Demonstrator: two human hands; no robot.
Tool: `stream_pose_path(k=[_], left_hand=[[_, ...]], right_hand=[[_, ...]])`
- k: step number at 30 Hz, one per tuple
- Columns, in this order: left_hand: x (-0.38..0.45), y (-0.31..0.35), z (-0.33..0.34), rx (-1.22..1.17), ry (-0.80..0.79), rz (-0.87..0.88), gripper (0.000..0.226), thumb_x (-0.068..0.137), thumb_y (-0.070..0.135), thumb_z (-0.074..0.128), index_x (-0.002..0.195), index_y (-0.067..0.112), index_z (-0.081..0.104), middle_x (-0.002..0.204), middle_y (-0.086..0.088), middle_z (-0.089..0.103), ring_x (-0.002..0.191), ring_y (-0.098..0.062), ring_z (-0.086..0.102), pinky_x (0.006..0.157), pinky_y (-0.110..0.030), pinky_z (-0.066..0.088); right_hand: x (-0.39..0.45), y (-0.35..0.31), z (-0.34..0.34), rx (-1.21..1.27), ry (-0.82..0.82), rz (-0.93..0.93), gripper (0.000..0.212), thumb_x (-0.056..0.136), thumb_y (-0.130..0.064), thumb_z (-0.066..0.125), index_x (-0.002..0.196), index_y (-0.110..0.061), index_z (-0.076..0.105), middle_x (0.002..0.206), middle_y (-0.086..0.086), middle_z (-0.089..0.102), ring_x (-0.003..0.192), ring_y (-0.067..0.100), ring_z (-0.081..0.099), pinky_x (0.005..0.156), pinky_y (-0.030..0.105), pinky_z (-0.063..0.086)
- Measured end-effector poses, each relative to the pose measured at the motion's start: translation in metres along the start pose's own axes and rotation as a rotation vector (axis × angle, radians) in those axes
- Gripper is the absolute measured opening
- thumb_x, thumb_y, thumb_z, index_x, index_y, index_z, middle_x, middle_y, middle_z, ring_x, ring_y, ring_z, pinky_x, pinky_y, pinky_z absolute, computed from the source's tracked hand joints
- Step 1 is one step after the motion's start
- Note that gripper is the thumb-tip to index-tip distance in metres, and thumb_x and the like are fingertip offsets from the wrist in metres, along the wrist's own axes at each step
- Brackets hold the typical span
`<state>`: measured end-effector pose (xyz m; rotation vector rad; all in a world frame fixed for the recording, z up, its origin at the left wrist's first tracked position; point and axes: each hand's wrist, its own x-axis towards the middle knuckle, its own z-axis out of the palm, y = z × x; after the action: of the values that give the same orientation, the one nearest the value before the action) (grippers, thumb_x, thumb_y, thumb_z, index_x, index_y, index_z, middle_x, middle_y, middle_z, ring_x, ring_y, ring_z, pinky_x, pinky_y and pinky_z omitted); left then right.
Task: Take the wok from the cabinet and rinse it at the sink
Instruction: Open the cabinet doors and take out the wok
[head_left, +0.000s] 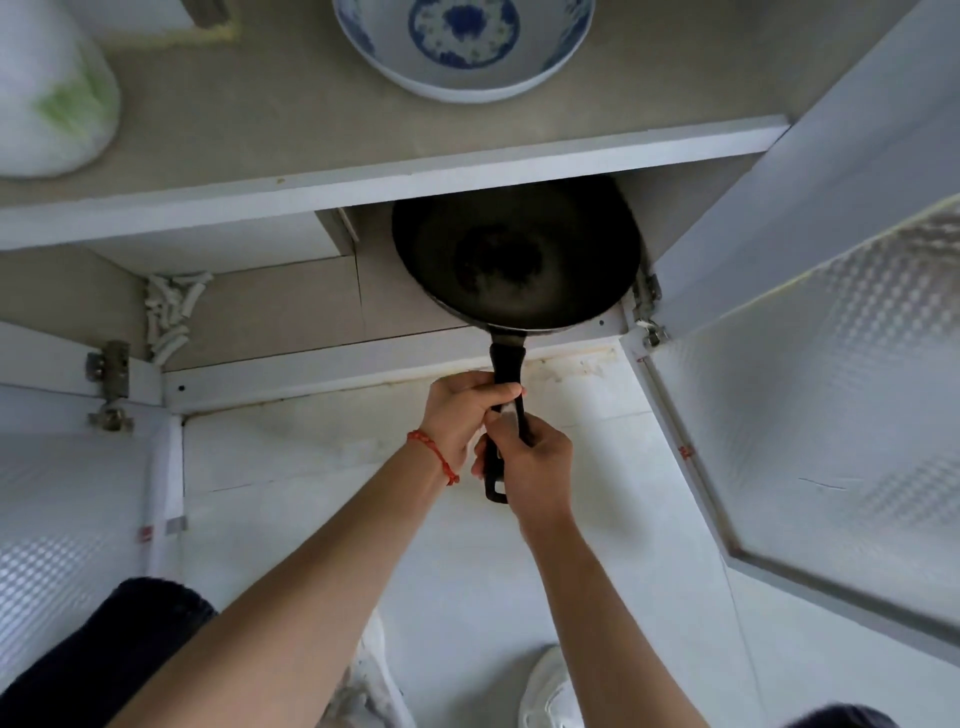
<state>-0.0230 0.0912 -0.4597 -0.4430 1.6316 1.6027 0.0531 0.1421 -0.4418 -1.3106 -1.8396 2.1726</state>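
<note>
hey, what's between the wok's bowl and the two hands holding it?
Only the wok's own black handle. In the head view, a short bare stretch of it runs from the bowl down to the left hand; the right hand grips just below.

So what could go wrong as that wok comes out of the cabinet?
The wok sits close under the counter edge, so lifting early might knock its rim. It is also near the right door hinge and could catch there. Both hands, left and right, grip only the long handle, so the pan might tip.
</note>
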Motion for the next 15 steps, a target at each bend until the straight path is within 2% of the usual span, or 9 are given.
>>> stream_pose_path(k=[3, 5, 7, 12, 15], left_hand=[[-0.038, 0.002, 0.006, 0.019, 0.008, -0.051, 0.012, 0.075, 0.008, 0.066, 0.067, 0.014, 0.072, 0.088, -0.018, 0.068, 0.077, -0.029, 0.060, 0.069, -0.036, 0.051], [-0.065, 0.005, 0.009, 0.001, 0.008, -0.098, 0.013, 0.075, 0.007, 0.066, 0.067, 0.014, 0.073, 0.086, -0.017, 0.069, 0.083, -0.032, 0.062, 0.083, -0.043, 0.053], [-0.094, 0.009, 0.013, 0.005, 0.005, -0.122, 0.012, 0.077, 0.006, 0.064, 0.071, 0.012, 0.072, 0.084, -0.014, 0.069, 0.085, -0.030, 0.063, 0.087, -0.042, 0.051], [-0.175, 0.027, 0.019, 0.006, 0.038, -0.190, 0.011, 0.079, 0.003, 0.061, 0.074, 0.008, 0.069, 0.078, -0.010, 0.069, 0.076, -0.026, 0.063, 0.081, -0.038, 0.052], [-0.225, 0.039, 0.020, 0.014, 0.060, -0.234, 0.013, 0.078, 0.001, 0.060, 0.070, 0.006, 0.069, 0.072, -0.009, 0.069, 0.068, -0.025, 0.061, 0.070, -0.033, 0.050]], right_hand=[[-0.036, -0.013, -0.013, 0.004, -0.005, 0.050, 0.021, 0.085, -0.008, 0.059, 0.068, 0.005, 0.057, 0.054, 0.013, 0.056, 0.037, 0.015, 0.055, 0.043, 0.026, 0.048], [-0.062, -0.024, -0.021, 0.016, -0.011, 0.090, 0.020, 0.085, -0.008, 0.059, 0.067, 0.000, 0.056, 0.054, 0.011, 0.056, 0.037, 0.015, 0.054, 0.044, 0.026, 0.048], [-0.088, -0.037, -0.029, 0.018, -0.021, 0.125, 0.020, 0.085, -0.008, 0.059, 0.067, -0.001, 0.056, 0.053, 0.009, 0.056, 0.037, 0.016, 0.054, 0.046, 0.028, 0.047], [-0.160, -0.071, -0.043, -0.002, -0.032, 0.183, 0.020, 0.085, -0.008, 0.058, 0.066, -0.001, 0.056, 0.052, 0.006, 0.057, 0.039, 0.018, 0.054, 0.046, 0.028, 0.047], [-0.208, -0.094, -0.049, 0.017, -0.035, 0.221, 0.022, 0.083, -0.008, 0.059, 0.063, -0.002, 0.055, 0.051, 0.006, 0.056, 0.039, 0.019, 0.053, 0.044, 0.026, 0.046]])
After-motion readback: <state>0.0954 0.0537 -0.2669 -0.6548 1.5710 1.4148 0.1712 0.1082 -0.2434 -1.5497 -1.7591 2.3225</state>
